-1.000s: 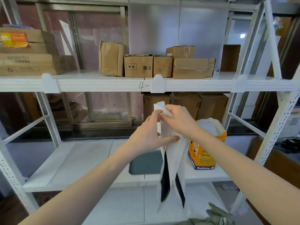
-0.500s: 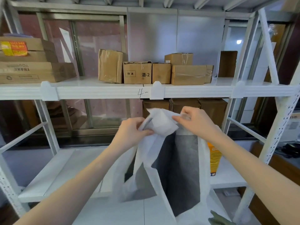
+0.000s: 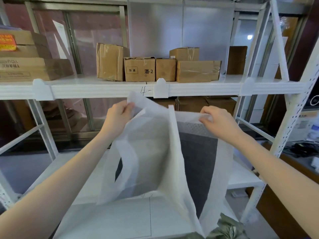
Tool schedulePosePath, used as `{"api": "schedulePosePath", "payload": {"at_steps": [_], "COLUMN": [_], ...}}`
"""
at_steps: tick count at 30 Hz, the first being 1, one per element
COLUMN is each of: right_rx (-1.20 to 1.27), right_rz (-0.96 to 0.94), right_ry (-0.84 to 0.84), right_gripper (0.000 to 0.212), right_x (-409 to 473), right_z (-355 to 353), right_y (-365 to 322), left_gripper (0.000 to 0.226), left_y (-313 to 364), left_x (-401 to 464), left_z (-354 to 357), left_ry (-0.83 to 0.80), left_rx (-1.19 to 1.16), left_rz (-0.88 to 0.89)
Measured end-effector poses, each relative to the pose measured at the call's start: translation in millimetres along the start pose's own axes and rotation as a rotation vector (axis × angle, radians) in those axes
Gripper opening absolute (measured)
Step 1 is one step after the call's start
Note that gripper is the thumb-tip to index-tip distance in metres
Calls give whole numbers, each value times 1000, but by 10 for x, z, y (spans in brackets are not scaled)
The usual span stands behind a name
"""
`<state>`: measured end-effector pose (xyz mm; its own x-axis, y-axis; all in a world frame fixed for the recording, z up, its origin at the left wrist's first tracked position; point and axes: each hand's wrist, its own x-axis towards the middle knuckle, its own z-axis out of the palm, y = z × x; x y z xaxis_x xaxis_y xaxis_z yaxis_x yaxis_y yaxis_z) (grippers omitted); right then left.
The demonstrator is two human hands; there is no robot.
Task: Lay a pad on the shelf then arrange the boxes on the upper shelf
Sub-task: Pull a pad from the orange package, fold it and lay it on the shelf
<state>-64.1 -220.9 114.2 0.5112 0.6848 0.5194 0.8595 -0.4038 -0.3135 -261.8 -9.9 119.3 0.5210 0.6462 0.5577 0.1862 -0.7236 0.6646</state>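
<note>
We hold the pad (image 3: 151, 152), a thin white sheet with a dark grey panel, up in the air in front of the shelves, below the upper shelf (image 3: 103, 88). Our left hand (image 3: 117, 118) pinches its top left corner, fingers curled tight on the sheet. Our right hand (image 3: 217, 121) pinches the top right edge, thumb and fingers closed on the fold. The sheet hangs partly unfolded between our hands, its lower end near the lower shelf (image 3: 120, 218).

On the upper shelf, a group of brown boxes (image 3: 158, 66) stands side by side in the middle, one small box stacked on another. A stack of flat boxes (image 3: 25, 66) lies at the far left.
</note>
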Motion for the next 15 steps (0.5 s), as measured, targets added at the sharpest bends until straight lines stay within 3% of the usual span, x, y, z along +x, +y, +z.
{"api": "schedulePosePath", "payload": {"at_steps": [5, 10, 15], "right_rx": [16, 29, 56], "right_rz": [49, 50, 17], "right_ry": [11, 22, 66], "right_gripper": [7, 22, 35], "right_x": [-7, -32, -23], "right_z": [-74, -145, -177], "right_y": [60, 15, -37], "left_gripper": [30, 22, 32], "left_y": [-103, -124, -87], "left_x": [23, -11, -65], "left_z": [-21, -10, 27], "left_ry": [32, 10, -79], "left_rx": [5, -9, -74], "left_rz": [-12, -17, -60]}}
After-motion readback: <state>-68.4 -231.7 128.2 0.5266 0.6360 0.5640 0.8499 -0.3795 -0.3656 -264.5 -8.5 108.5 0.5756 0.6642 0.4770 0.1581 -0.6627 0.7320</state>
